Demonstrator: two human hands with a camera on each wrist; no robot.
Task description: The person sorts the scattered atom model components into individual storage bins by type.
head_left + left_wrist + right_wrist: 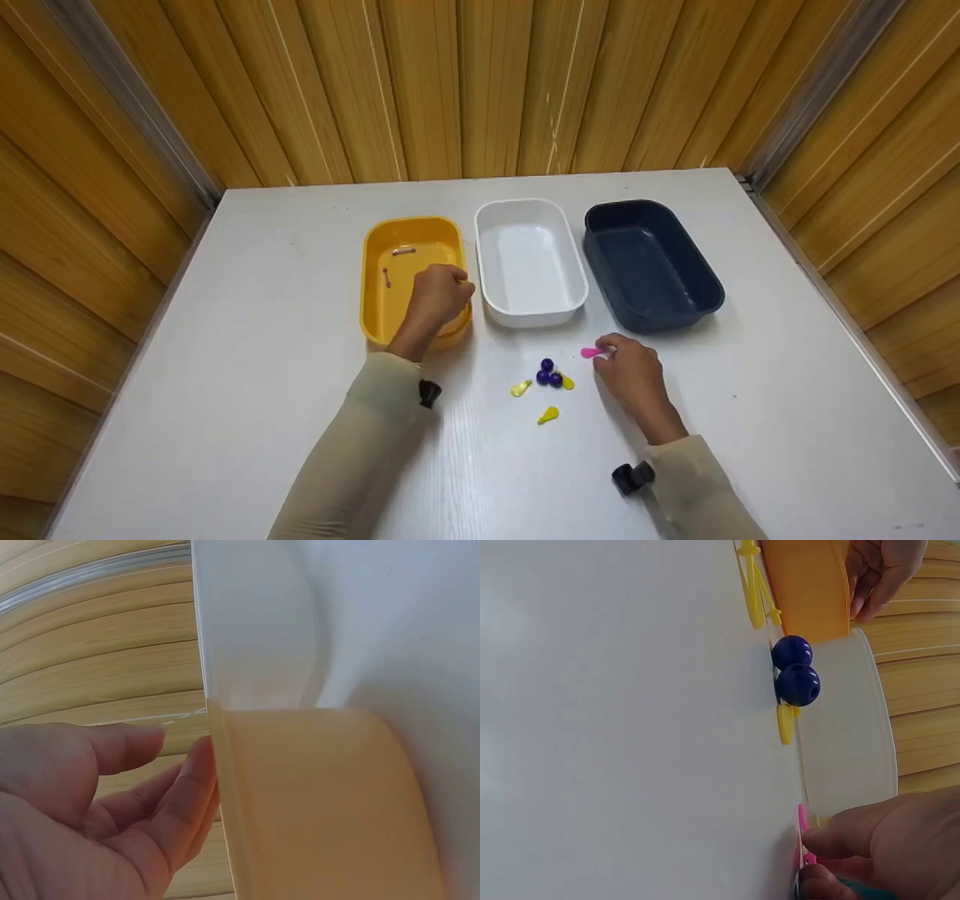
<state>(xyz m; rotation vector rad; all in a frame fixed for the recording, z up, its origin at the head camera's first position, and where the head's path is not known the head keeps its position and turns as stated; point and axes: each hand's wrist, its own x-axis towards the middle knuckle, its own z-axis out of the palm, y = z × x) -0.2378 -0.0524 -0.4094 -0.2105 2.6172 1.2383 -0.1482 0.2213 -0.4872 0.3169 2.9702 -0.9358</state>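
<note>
Over the right rim of the yellow tray (pixel 373 330), my left hand (pixel 439 292) is raised. In the left wrist view its thumb and fingers (pixel 187 787) are apart with nothing visible between them. Two small pinkish stick pieces (pixel 403 251) lie inside that tray. My right hand (pixel 632 375) is low over the table, thumb and finger pinching a small pink teardrop-shaped plastic piece (pixel 590 352); the fingers hide part of it. Left of this hand, several dark blue round beads (pixel 543 377) sit together among yellow teardrop-shaped pieces (pixel 549 415).
A white tray (pixel 532 319) stands in the middle, beside the yellow one. To its right is a dark blue tray (pixel 652 322). All stand on a white table (pixel 247 375), with wood-look panels (pixel 495 90) behind and at both sides.
</note>
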